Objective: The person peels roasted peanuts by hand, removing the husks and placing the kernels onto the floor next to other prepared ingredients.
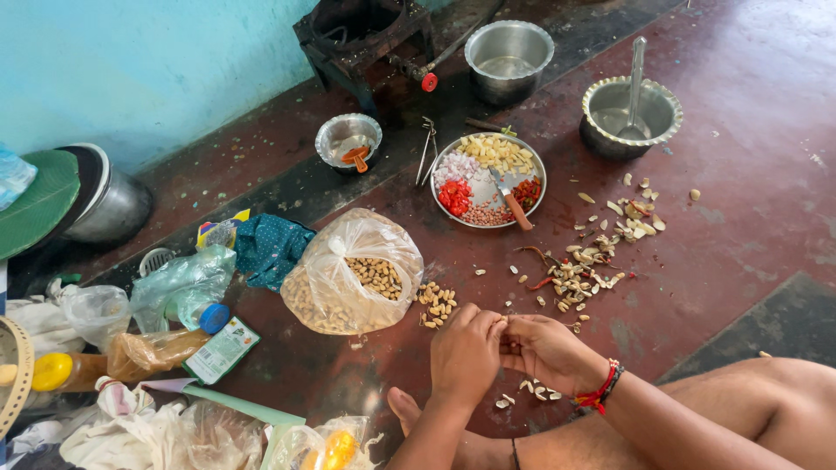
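Observation:
My left hand (464, 355) and my right hand (544, 350) meet fingertip to fingertip low over the dark red floor. Both pinch one small peanut (503, 325) between them. A red thread band circles my right wrist. Bits of shell (533, 392) lie on the floor just under the hands. A small heap of peanuts (435, 305) sits just beyond my left hand, beside an open clear plastic bag of peanuts (353, 274). Scattered shells and peels (601, 252) spread beyond my right hand.
A steel plate (442, 202) of chopped vegetables carries a knife (514, 204). Behind it stand a gas stove (366, 35), a steel pot (509, 57), a fluted bowl (669, 109) with a ladle, a small bowl (348, 139) and tongs (427, 148). Bags, bottles and cloths crowd the left. My bare leg (766, 409) lies right.

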